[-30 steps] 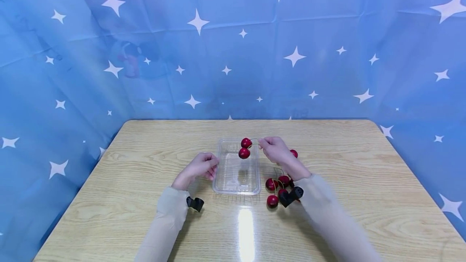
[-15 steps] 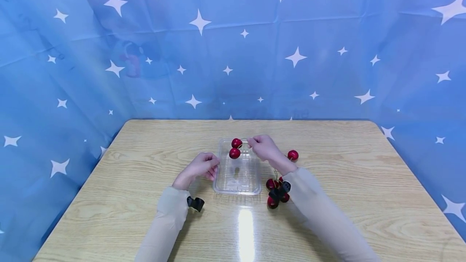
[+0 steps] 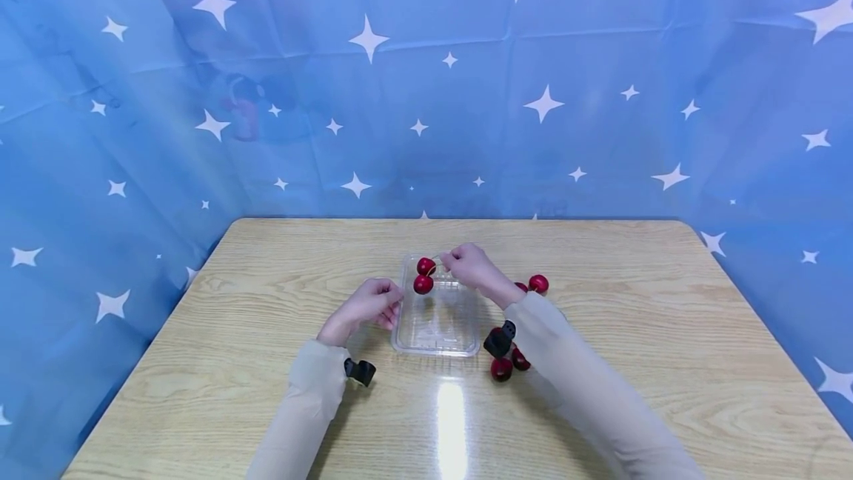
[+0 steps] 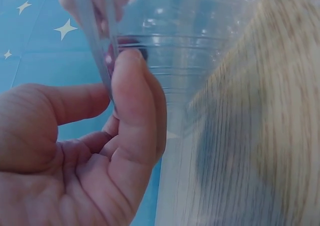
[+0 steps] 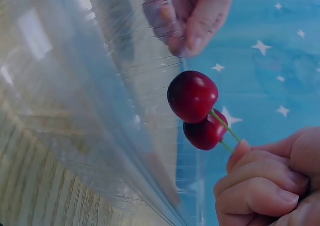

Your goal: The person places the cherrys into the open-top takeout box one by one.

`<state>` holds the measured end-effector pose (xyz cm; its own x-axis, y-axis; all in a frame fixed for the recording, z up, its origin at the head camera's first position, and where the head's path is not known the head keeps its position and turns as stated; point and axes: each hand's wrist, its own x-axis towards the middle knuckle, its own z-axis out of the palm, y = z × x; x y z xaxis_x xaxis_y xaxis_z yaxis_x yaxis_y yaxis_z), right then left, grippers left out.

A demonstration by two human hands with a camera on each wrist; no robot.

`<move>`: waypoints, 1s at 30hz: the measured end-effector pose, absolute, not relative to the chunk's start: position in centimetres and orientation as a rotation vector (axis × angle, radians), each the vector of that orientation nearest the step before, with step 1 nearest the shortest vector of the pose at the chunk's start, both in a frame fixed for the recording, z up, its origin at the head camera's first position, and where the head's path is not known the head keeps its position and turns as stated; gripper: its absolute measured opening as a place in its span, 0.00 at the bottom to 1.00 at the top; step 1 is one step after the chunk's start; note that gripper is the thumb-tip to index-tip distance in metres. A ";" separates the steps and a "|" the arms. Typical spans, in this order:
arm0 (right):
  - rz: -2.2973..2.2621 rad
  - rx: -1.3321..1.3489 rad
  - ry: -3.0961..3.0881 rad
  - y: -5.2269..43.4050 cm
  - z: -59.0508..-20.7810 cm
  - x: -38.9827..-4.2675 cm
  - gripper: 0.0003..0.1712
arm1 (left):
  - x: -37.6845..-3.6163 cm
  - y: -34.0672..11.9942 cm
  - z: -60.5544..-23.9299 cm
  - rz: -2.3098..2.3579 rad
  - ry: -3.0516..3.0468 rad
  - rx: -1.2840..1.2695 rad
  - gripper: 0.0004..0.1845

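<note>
**Over the tray's far-left corner: cherry pair hanging**

I'm seeing the right hand pinching the stems, cherry pair dangling to its left, above the clear plastic tray. Left hand is gripping the tray's left wall, thumb inside, nearer the fruit's drop point.

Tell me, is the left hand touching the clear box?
Touching. The left wrist view shows the left hand with its thumb pressed against the wall of the box.
</note>
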<state>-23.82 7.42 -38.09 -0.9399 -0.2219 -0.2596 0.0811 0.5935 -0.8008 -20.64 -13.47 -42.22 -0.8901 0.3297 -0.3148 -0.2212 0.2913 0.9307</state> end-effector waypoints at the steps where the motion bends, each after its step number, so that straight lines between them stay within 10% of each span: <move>1: -1.258 -0.111 2.497 7.3 -38.1 -23.9 0.25 | -20.6 -13.5 -42.2 1.633 2.113 0.100 0.10; 30: -1.082 -0.100 2.512 6.2 -39.1 -24.7 0.29 | -20.8 -13.6 -42.2 1.607 2.119 0.124 0.11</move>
